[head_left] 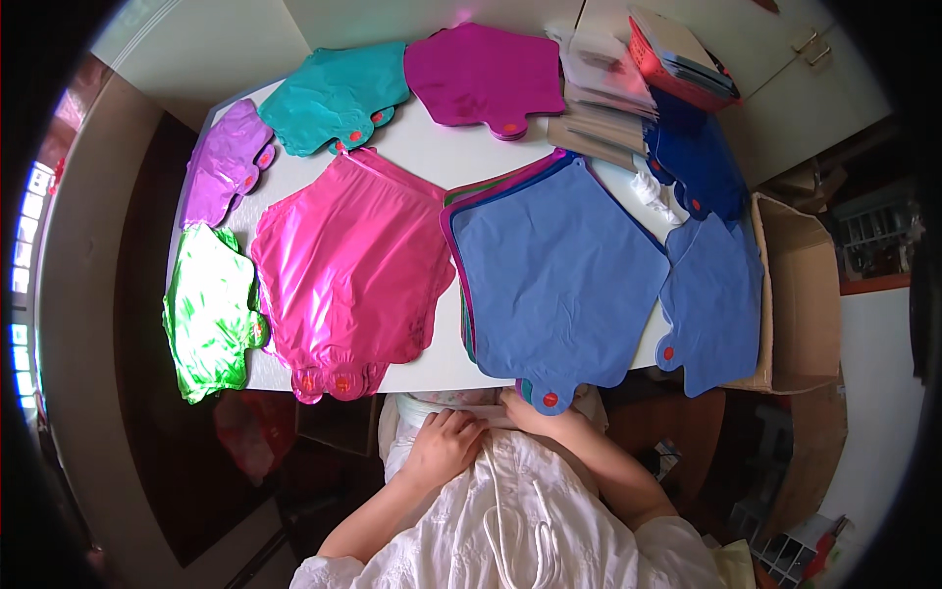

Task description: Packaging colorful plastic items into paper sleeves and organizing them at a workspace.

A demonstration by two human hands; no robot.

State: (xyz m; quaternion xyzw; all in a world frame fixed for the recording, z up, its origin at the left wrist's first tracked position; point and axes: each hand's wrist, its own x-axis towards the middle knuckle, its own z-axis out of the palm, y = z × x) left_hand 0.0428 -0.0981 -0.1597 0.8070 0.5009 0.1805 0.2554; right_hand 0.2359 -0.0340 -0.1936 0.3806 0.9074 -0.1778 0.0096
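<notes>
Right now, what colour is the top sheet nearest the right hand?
The top sheet is blue, best in head view.

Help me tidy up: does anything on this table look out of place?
Perhaps the crumpled white wad toward the right of the table, beside the large blue-topped stack: it is scrunched up, while that stack lies spread out. No spill shows.

White table (pixel 453 344): piles of tabbed sheets.
Left hand (pixel 446 444): below the near edge, loosely curled.
Right hand (pixel 535 417): near it, possibly on a pale strip (pixel 491 415); hard to see.
Near edge: pink pile (pixel 353 255) left of middle, blue-topped pile (pixel 559 265) right, both overhanging.
Left edge: purple pile (pixel 224 162), green pile (pixel 208 309).
Far edge: teal pile (pixel 334 93), magenta pile (pixel 486 74).
Far right corner: red basket (pixel 659 77).
Right edge: navy pile (pixel 687 147), blue pile (pixel 721 304).
</notes>
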